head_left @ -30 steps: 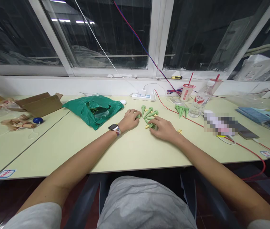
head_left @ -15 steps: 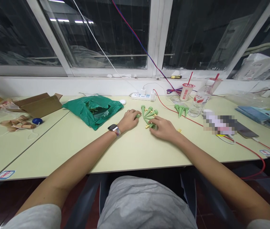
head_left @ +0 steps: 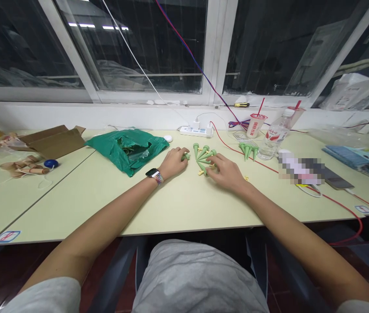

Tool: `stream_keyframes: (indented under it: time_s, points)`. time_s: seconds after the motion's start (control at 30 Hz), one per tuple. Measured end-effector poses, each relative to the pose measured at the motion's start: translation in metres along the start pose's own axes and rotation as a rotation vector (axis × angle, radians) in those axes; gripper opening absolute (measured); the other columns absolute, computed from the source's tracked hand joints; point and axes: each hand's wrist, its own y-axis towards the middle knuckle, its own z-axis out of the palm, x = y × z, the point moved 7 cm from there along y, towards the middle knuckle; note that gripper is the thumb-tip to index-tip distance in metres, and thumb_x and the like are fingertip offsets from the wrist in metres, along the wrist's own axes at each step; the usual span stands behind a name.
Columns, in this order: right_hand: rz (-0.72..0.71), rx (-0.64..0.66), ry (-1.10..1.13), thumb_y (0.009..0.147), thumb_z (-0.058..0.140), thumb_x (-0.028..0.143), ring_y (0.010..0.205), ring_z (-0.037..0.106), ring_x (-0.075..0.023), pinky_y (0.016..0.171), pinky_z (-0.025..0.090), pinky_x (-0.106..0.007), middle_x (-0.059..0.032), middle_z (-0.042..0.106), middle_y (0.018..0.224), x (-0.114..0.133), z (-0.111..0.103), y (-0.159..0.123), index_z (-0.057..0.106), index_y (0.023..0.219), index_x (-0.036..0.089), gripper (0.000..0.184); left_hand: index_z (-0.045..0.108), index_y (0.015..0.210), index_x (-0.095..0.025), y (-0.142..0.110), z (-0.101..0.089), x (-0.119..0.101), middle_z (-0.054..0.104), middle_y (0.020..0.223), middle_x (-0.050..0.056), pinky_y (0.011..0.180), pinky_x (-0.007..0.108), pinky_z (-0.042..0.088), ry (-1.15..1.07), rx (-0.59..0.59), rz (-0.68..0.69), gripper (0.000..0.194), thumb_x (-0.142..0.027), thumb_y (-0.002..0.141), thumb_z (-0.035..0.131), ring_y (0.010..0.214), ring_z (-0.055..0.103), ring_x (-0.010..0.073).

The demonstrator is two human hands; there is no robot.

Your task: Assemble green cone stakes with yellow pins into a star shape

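Both my hands rest on a pale green table beside a small heap of green cone-shaped plastic spikes. My left hand, with a watch on its wrist, has its fingers curled round one small green piece at the heap's left edge. My right hand lies over the heap's right side, fingertips pinching a green cone with a yellowish stem. One cone stands upright at the back of the heap.
A second cluster of green cones stands right of the heap, by a water bottle and a cup with a red straw. A green plastic bag, cardboard box, power strip, red cable and phone also lie here.
My left hand has drawn slightly back to the left with a green piece in its fingers. My right hand has shifted a little up over the heap.
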Motion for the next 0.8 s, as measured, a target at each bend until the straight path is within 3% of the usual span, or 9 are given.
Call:
stream_keyframes:
  time_s: [0.17, 0.23, 0.33, 0.47, 0.53, 0.67, 0.8]
  points:
    - [-0.002, -0.369, 0.235, 0.101, 0.049, 0.027, 0.064, 0.058, -0.0161, 0.068, 0.044, -0.031, -0.0028, 0.07, 0.087, -0.003, -0.03, 0.006, 0.068, 0.101, 0.02, 0.02, 0.072, 0.126, -0.018, 0.011, -0.036, 0.018, 0.076, 0.109, 0.01, 0.09, 0.037, 0.053, -0.253, -0.143, -0.077, 0.04, -0.021, 0.088, 0.059, 0.094, 0.07, 0.0242]
    - [-0.037, -0.433, 0.296, 0.102, 0.046, 0.026, 0.064, 0.058, -0.0168, 0.066, 0.043, -0.031, -0.0019, 0.067, 0.08, 0.006, -0.031, 0.006, 0.066, 0.098, 0.021, 0.021, 0.072, 0.126, -0.018, 0.014, -0.052, 0.03, 0.077, 0.1, 0.008, 0.085, 0.036, 0.054, -0.38, -0.195, -0.135, 0.04, -0.026, 0.089, 0.061, 0.086, 0.071, 0.0228]
    - [-0.13, -0.295, 0.282, 0.1, 0.048, 0.021, 0.068, 0.059, -0.0166, 0.069, 0.046, -0.031, -0.003, 0.07, 0.089, 0.037, -0.008, 0.01, 0.066, 0.102, 0.021, 0.019, 0.07, 0.125, -0.018, 0.016, -0.068, 0.05, 0.077, 0.1, 0.009, 0.077, 0.035, 0.056, -0.686, -0.264, -0.226, 0.042, -0.033, 0.087, 0.066, 0.08, 0.073, 0.0216]
    - [-0.312, 0.043, 0.044, 0.097, 0.056, 0.021, 0.102, 0.063, -0.0255, 0.086, 0.05, -0.037, -0.0104, 0.071, 0.112, 0.089, 0.051, 0.012, 0.068, 0.115, 0.019, 0.021, 0.072, 0.109, -0.015, 0.006, -0.071, 0.076, 0.078, 0.097, 0.01, 0.074, 0.032, 0.056, -0.978, -0.352, -0.389, 0.035, -0.03, 0.078, 0.073, 0.076, 0.071, 0.018]
    - [-0.342, 0.152, -0.04, 0.098, 0.058, 0.023, 0.106, 0.06, -0.0279, 0.092, 0.049, -0.04, -0.0129, 0.068, 0.115, 0.106, 0.077, 0.017, 0.069, 0.117, 0.017, 0.023, 0.071, 0.104, -0.014, -0.003, -0.068, 0.085, 0.078, 0.093, 0.01, 0.071, 0.029, 0.055, -1.049, -0.381, -0.441, 0.033, -0.028, 0.074, 0.076, 0.075, 0.07, 0.0168]
    - [-0.396, 0.228, -0.074, 0.101, 0.055, 0.021, 0.104, 0.056, -0.0265, 0.094, 0.048, -0.039, -0.0109, 0.066, 0.111, 0.129, 0.106, 0.03, 0.071, 0.111, 0.019, 0.019, 0.069, 0.099, -0.014, -0.016, -0.062, 0.095, 0.078, 0.09, 0.009, 0.065, 0.025, 0.051, -1.145, -0.386, -0.479, 0.036, -0.03, 0.07, 0.082, 0.07, 0.066, 0.0143]
    - [-0.444, 0.204, -0.117, 0.103, 0.054, 0.022, 0.104, 0.055, -0.0266, 0.092, 0.047, -0.038, -0.0107, 0.066, 0.106, 0.133, 0.112, 0.032, 0.072, 0.103, 0.018, 0.019, 0.067, 0.096, -0.015, -0.018, -0.06, 0.099, 0.078, 0.09, 0.009, 0.062, 0.025, 0.05, -1.186, -0.394, -0.487, 0.038, -0.031, 0.067, 0.085, 0.066, 0.064, 0.0132]
